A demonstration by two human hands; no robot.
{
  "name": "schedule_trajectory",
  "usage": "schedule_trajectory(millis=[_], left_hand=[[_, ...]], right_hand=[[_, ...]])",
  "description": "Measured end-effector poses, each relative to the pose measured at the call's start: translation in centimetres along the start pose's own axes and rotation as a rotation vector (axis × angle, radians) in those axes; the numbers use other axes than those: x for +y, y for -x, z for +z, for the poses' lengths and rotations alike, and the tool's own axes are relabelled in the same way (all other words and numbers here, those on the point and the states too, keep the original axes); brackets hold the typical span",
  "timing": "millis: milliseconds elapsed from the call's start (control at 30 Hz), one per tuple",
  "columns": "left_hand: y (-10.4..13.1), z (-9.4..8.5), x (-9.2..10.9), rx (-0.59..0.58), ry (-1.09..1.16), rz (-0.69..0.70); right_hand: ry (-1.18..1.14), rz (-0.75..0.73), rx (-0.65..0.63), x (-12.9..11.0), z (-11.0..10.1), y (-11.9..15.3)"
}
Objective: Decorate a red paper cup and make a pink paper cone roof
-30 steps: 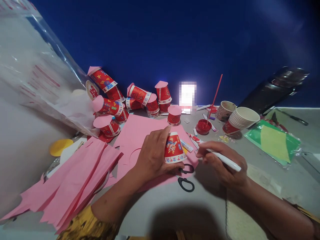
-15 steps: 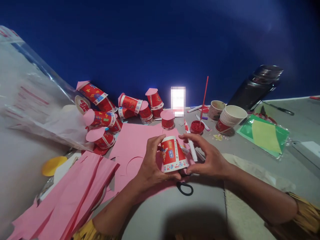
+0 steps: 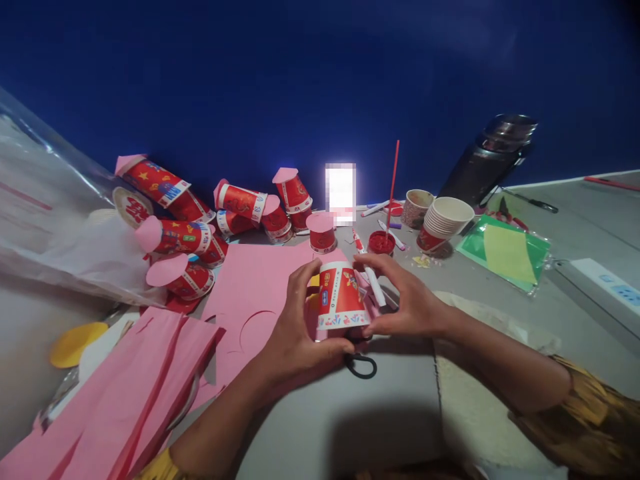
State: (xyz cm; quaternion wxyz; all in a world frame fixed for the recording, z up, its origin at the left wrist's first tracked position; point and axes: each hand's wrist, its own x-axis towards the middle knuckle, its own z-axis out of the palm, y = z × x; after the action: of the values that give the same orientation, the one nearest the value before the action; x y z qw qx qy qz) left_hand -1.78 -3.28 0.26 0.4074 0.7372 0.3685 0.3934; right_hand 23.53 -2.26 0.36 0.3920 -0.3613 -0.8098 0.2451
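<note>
A red and white paper cup [image 3: 343, 300], bottom up and close to upright, is held between both hands. My left hand [image 3: 300, 320] grips its left side, fingers curved behind and thumb near the lower rim. On the right side, my right hand [image 3: 405, 297] closes on the cup with thumb and fingertips. A black scissors handle [image 3: 363, 367] shows just below the cup. Behind the right fingers lies a white marker [image 3: 375, 287]. Pink paper [image 3: 260, 280] with a curved cut lies beyond my left hand.
Decorated red cups with pink tops [image 3: 173, 237] lie and stand at the back left. Pink strips [image 3: 115, 393] are at front left. Further right are a red paint pot [image 3: 381, 243], stacked cups [image 3: 445, 223], a dark flask [image 3: 487, 160] and a power strip [image 3: 605, 283].
The cup has turned between my hands, so its printed figure now faces the right. My right hand has come into contact with the cup. The whole view has shifted a little.
</note>
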Motion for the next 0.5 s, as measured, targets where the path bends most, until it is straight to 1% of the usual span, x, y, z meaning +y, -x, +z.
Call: schedule_trajectory(millis=[100,200,267,367,500], left_hand=[[-0.22,-0.75,-0.07,-0.056,-0.192,0.087],[-0.4,-1.05,0.09,-0.104,-0.27,0.102],[-0.53,-1.09,0.35,-0.116,-0.265,0.081],[-0.73,-0.99,0.67,-0.089,-0.138,0.0],[-0.73,-0.45,0.4,-0.057,0.181,-0.136]], right_hand=[[0.232,-0.124,-0.007,-0.48,-0.2,-0.44],[0.288,-0.169,-0.04,-0.8,0.03,-0.54],[0.28,-0.174,-0.049,-0.81,0.09,-0.51],[0.196,-0.162,-0.056,-0.58,-0.17,-0.49],[0.068,-0.087,-0.048,-0.3,-0.61,-0.5]])
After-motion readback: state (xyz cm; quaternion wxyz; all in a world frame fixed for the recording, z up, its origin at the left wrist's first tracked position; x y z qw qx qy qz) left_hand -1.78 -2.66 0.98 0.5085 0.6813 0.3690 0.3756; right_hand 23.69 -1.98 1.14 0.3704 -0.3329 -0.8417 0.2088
